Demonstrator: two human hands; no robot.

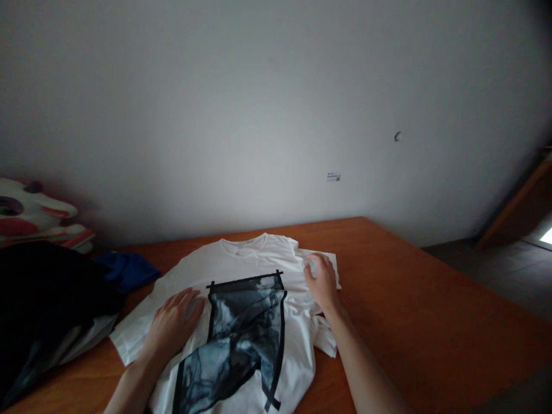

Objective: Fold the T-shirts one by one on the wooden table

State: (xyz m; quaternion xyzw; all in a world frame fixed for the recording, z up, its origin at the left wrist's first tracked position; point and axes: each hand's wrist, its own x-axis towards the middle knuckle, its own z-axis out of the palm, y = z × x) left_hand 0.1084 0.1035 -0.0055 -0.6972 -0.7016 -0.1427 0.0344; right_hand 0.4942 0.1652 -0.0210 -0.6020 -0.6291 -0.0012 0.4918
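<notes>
A white T-shirt (194, 261) with a dark grey, black-framed print lies face up on the wooden table (409, 305), its collar toward the wall. Its lower part is rumpled, and the print bends in folds. On the shirt's left side, beside the print, rests my left hand (175, 319), palm down with the fingers stretched out. Near the right sleeve is my right hand (320, 280), its thumb and fingers apart over the white cloth. Neither hand pinches the fabric.
Dark clothes (47, 305) are heaped at the left, with a blue cloth (127, 271) beside them. Behind the heap is a white and red plush toy (34, 210). A pale wall (259, 115) runs along the table's far edge. Floor (500, 256) shows beyond the right edge.
</notes>
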